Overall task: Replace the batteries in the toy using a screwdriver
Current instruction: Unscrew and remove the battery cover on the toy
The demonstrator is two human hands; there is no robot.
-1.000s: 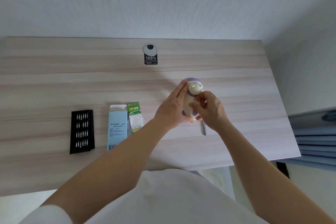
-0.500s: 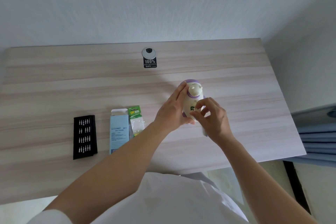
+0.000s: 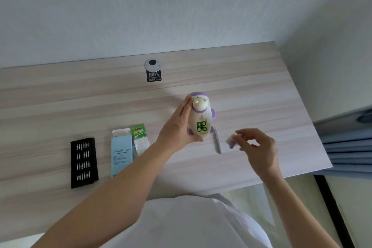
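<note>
Toy (image 3: 201,115): cream and purple, held above mid-worktop (image 3: 60,106), its open compartment showing green batteries (image 3: 202,126).
Left hand (image 3: 177,127): wrapped round the toy's side.
Right hand (image 3: 259,147): fingertips pinching a small, blurred cream-and-purple piece (image 3: 231,141).
Screwdriver (image 3: 217,141): flat on the worktop between the hands.
Bit set (image 3: 84,162), blue box (image 3: 121,153), battery pack (image 3: 140,139): at left.
</note>
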